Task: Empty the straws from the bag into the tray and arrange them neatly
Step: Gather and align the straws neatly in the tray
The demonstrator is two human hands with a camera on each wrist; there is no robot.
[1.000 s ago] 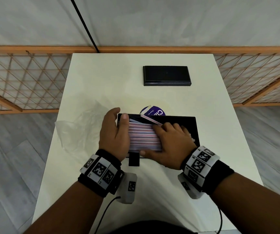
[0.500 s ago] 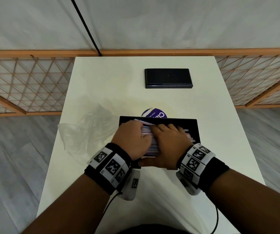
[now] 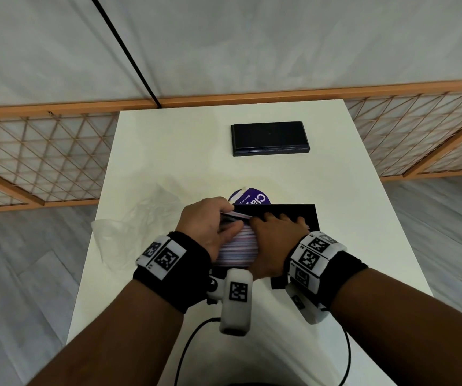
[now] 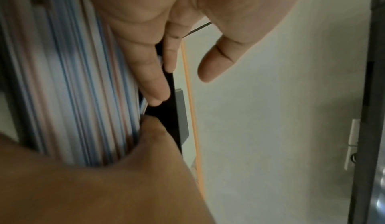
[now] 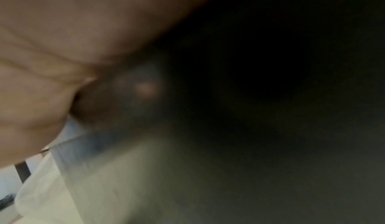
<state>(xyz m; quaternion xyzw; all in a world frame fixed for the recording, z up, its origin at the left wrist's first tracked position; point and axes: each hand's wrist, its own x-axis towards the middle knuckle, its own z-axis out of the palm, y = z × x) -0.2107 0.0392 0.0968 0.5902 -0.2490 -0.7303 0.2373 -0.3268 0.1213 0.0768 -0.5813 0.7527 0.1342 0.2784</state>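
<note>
A stack of striped straws [image 3: 238,247] lies in the black tray [image 3: 309,214] at mid-table. My left hand [image 3: 228,218] is at the stack's left end, where thumb and fingers pinch the straws at the far edge. The left wrist view shows the same straws [image 4: 68,79], with the left hand [image 4: 152,110] closing thumb and fingertips at their edge. My right hand [image 3: 277,227] lies flat on the right part of the stack, fingers straight, and hides much of it. The empty clear bag [image 3: 129,232] lies crumpled left of the tray. The right wrist view is dark and blurred.
A purple round label [image 3: 252,197] sticks out behind the tray. A second black tray [image 3: 270,137] sits at the far side of the white table [image 3: 182,151]. Orange lattice fencing [image 3: 37,160] flanks the table on both sides. Cables hang at the near edge.
My left hand moved from the tray's left end rightward onto the straws, then turned so its fingers reach the stack's far edge. The right hand stayed pressed on the straws.
</note>
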